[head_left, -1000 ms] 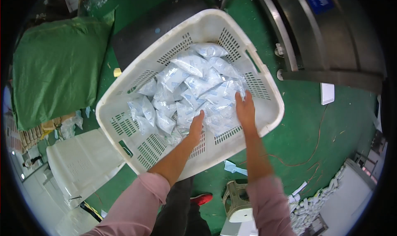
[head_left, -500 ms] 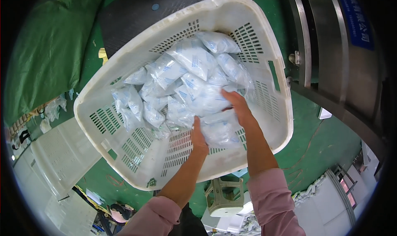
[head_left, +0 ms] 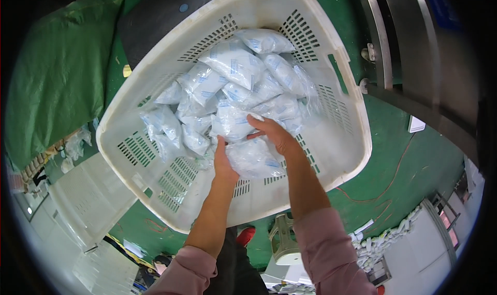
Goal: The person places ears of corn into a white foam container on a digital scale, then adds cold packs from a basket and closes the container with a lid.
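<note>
A white perforated plastic basket (head_left: 341, 155) holds several clear plastic packets (head_left: 231, 62) with white contents and pale blue print. My left hand (head_left: 225, 164) grips the left side of a packet (head_left: 255, 159) near the basket's front, its fingers partly hidden beneath it. My right hand (head_left: 272, 135) reaches over that packet from the right, fingers apart and touching the packet (head_left: 233, 121) just above it.
A green sack (head_left: 57, 77) lies left, above a translucent plastic bin (head_left: 93, 196). A dark mat (head_left: 155, 23) is behind the basket, steel equipment (head_left: 435, 62) at the right. A plastic stool (head_left: 283, 238) and heaped white items (head_left: 378, 248) are near the lower edge.
Both hands have moved leftward, the right one most, from the pile's right side toward its middle front. The front packets have shifted with them, and the view has moved over the basket.
</note>
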Demonstrator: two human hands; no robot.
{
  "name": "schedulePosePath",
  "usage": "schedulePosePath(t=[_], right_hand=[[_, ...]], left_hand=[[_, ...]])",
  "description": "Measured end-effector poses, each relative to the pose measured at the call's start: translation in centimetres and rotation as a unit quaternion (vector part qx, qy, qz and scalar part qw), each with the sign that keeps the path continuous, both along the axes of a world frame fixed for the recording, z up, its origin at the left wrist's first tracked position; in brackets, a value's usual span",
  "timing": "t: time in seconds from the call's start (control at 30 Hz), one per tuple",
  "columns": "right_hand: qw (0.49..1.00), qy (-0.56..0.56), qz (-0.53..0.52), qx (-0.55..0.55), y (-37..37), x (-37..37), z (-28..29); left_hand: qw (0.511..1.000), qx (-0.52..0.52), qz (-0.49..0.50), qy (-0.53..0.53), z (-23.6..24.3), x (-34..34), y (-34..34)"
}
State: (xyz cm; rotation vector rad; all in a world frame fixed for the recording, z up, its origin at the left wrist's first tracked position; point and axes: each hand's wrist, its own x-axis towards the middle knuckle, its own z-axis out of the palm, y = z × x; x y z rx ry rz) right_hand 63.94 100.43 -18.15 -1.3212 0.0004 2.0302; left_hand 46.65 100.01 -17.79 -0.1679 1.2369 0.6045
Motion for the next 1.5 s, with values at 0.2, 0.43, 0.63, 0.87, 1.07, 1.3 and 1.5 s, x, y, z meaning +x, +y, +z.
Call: schedulePosePath(t=[0.2, 0.43, 0.63, 0.87, 1.07, 1.3, 1.5], right_hand=[[0.975, 0.054, -0.215, -0.036, -2.7, -3.7, 9.4], [0.838, 0.130, -0.529, 0.030, -16.9, -7.9, 20.4], [0.609, 0.152, -0.776, 0.064, -36.1, -18.6, 24.4], [0.322, 0.065, -0.937, 0.114, -58.7, -44.1, 24.2], [0.086, 0.067, -0.983, 0.146, -75.3, -65.8, 24.0], [-0.079, -0.043, -0.989, 0.115, -90.6, -87.2, 22.2], [-0.160, -0.025, -0.987, 0.018, -103.0, -98.8, 14.3]], left_hand=[[0.986, 0.053, -0.131, 0.092, 10.8, -0.6, 4.4], [0.805, 0.307, -0.455, 0.224, 22.5, 1.0, -2.0], [0.667, 0.356, -0.634, 0.163, 28.3, 0.5, -22.0], [0.441, 0.293, -0.848, -0.035, 25.9, -15.5, -47.5], [0.246, 0.337, -0.904, -0.092, 26.9, -34.6, -70.9], [-0.096, 0.392, -0.901, -0.162, 21.8, -54.7, -90.6], [-0.261, 0.340, -0.890, -0.157, 13.9, -66.0, -106.5]])
